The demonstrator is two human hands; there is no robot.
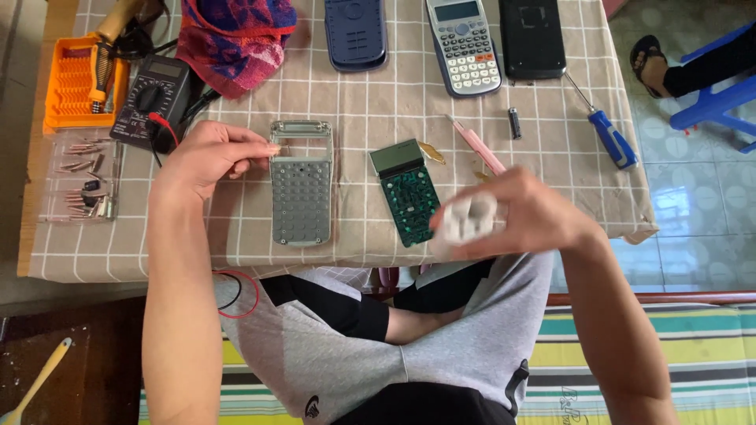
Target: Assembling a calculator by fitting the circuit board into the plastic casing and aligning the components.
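Observation:
My left hand (209, 157) rests on the checked tablecloth (370, 102), its fingertips pinching the upper left edge of a grey calculator front shell (302, 183) that lies face down. Just right of the shell lies a green circuit board with a small display (407, 193). My right hand (528, 216) hovers at the table's near edge, closed around a blurred white rubbery pad (465, 220), close to the board's lower right corner.
A pink utility knife (478, 145), a small battery (514, 123) and a blue-handled screwdriver (608, 134) lie right of the board. Behind are a whole calculator (465, 46), a blue shell (356, 33), a black cover (532, 38), red cloth (235, 39). A multimeter (151, 101) and orange tray (75, 90) sit left.

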